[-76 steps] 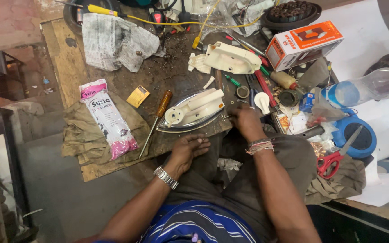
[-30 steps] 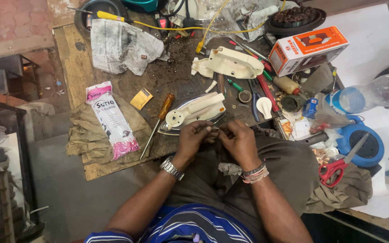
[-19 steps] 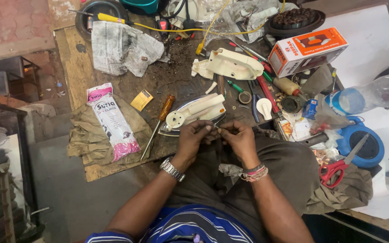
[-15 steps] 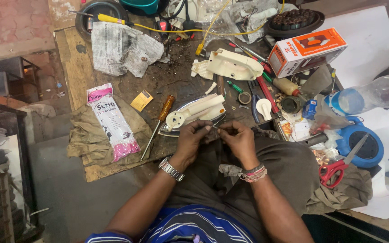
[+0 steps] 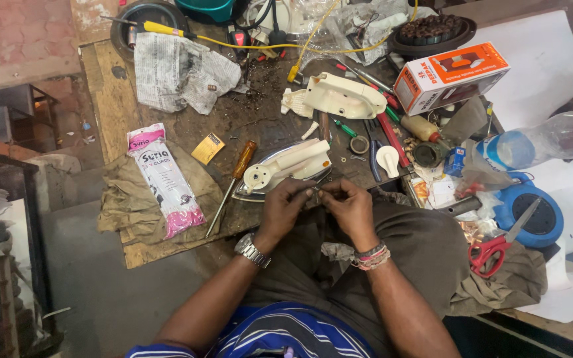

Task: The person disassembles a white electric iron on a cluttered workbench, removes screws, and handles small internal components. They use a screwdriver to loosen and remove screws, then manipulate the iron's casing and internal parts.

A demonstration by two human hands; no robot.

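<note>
My left hand (image 5: pixel 285 207) and my right hand (image 5: pixel 350 207) meet fingertip to fingertip over my lap, pinching a small part (image 5: pixel 316 193) too tiny to identify. Just beyond them lies an opened clothes iron base (image 5: pixel 280 170) with a cream inner body on its metal soleplate. The cream iron cover (image 5: pixel 343 96) rests farther back. A wooden-handled screwdriver (image 5: pixel 230 184) lies left of the iron on the worn wooden board (image 5: pixel 111 99).
Crumpled newspaper (image 5: pixel 180 76), a pink-and-white packet (image 5: pixel 164 179) and a small yellow card (image 5: pixel 207 148) lie left. An orange-and-white box (image 5: pixel 450 76), plastic bottle (image 5: pixel 542 139), red-handled scissors (image 5: pixel 499 245), blue round case (image 5: pixel 532 219) and several small tools crowd the right.
My hands came off the board edge and iron and drew together over my lap, closing on a small part. In the last half second they barely moved.
</note>
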